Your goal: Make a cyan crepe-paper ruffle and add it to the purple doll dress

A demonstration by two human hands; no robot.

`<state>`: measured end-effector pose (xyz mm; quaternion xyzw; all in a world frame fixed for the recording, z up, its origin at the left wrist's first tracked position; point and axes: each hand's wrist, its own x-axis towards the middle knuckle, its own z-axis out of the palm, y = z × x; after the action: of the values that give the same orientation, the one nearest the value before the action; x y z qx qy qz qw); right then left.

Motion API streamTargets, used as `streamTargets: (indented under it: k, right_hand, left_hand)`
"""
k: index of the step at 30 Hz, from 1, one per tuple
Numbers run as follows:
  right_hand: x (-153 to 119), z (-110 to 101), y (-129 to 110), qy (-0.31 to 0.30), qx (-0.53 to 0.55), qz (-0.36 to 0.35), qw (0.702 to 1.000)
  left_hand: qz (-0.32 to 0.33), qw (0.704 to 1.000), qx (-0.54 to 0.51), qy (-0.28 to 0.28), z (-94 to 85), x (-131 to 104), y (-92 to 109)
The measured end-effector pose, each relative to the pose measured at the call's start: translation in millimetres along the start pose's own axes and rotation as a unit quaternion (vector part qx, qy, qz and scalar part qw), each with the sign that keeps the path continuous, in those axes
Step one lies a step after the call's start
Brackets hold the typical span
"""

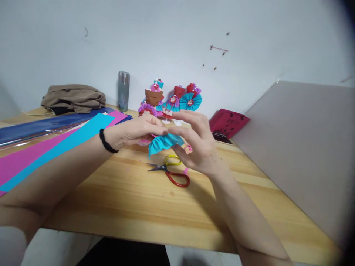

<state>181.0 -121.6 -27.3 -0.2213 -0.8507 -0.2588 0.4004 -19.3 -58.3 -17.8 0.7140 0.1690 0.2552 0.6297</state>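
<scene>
A strip of turquoise crepe paper [162,144], gathered into ruffles, hangs above the middle of the table. Its upper edge is pinched in my left hand [140,130], which wears a black band at the wrist. My right hand [198,142] is at the strip's right end, thumb and fingers spread apart around it; whether they touch the paper is hard to tell. Below both hands lie open scissors [168,170] with one yellow and one red handle, blades pointing left. Small pink scraps [185,170] lie near the scissors, partly hidden by my right hand.
Ruffled paper decorations on white stands [177,98] are at the back. A grey bottle [123,91] and a folded brown cloth [73,98] stand left of them. Long pink and turquoise paper sheets [69,142] lie at left. A magenta bag [229,122] leans near the white partition [299,147] at right.
</scene>
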Motion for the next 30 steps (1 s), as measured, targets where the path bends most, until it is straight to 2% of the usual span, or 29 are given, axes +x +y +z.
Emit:
streamTargets:
  k: [4, 11, 14, 16, 18, 20, 22, 24, 27, 29, 30]
  right_hand:
    - [-6, 14, -4, 0.075, -0.004, -0.001, 0.997]
    - [-10, 21, -16, 0.126, 0.012, 0.062, 0.99]
    - [-9, 21, -22, 0.126, 0.055, 0.102, 0.985]
    - [-9, 19, -23, 0.114, 0.081, 0.084, 0.987]
    - [-9, 15, -21, 0.139, 0.097, 0.063, 0.984]
    - [-9, 11, -13, 0.177, 0.104, 0.114, 0.972]
    - [-11, 7, -1, 0.169, 0.123, 0.243, 0.947]
    - [-14, 6, 12, 0.091, 0.196, 0.374, 0.902]
    - [-19, 11, 26, -0.029, 0.363, 0.494, 0.789]
    - [-20, 17, 27, -0.068, 0.434, 0.538, 0.72]
    - [-19, 19, 27, -0.07, 0.45, 0.554, 0.697]
  left_hand:
    - [0.0, 0.999, 0.034, -0.014, 4.9, -1, 2]
    - [0.034, 0.995, 0.095, -0.013, 9.1, -1, 4]
    - [0.044, 0.991, 0.129, -0.005, 9.3, -1, 4]
    - [0.049, 0.986, 0.159, 0.006, 8.3, -1, 3]
    - [0.045, 0.981, 0.187, 0.008, 5.9, -1, 3]
    - [0.046, 0.976, 0.215, 0.001, 2.3, -2, 3]
    - [0.064, 0.968, 0.244, -0.009, -1.6, -3, 5]
    - [0.083, 0.957, 0.276, -0.017, -4.3, -4, 7]
    - [0.095, 0.937, 0.334, -0.026, -5.2, -7, 11]
    - [0.117, 0.921, 0.371, -0.018, -4.7, -7, 12]
    - [0.129, 0.914, 0.383, -0.012, -4.6, -7, 12]
